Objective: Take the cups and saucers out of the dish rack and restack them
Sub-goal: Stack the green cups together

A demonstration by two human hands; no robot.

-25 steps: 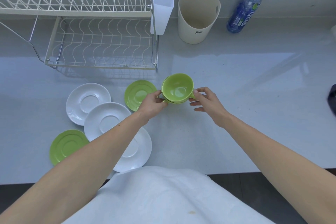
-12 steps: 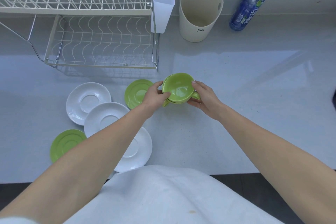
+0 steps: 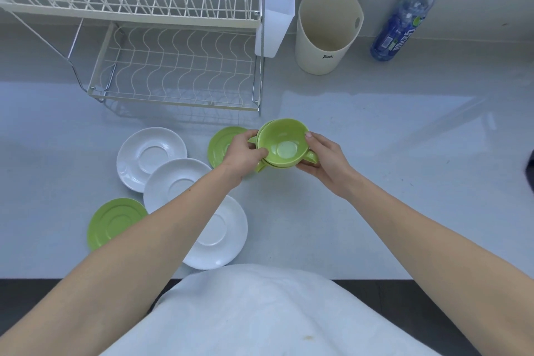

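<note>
Green cups (image 3: 281, 144) sit nested in a stack on the counter in front of the dish rack (image 3: 161, 37). My left hand (image 3: 244, 154) grips the stack's left rim and my right hand (image 3: 323, 157) grips its right side by a handle. A green saucer (image 3: 221, 143) lies partly hidden behind my left hand. Three white saucers (image 3: 151, 153) (image 3: 173, 182) (image 3: 222, 228) overlap in a row to the left, the nearest one partly under my left forearm. Another green saucer (image 3: 114, 221) lies at the front left. Both tiers of the rack hold nothing.
A white cutlery holder (image 3: 276, 9) hangs on the rack's right end. A cream tub (image 3: 328, 29) and a blue water bottle (image 3: 404, 20) stand against the back wall. The counter's front edge (image 3: 433, 279) runs just before my white-clad body.
My right hand has closed in from open fingers beside the cups to a grip on the stack's right side. My left hand has shifted higher on the left rim.
</note>
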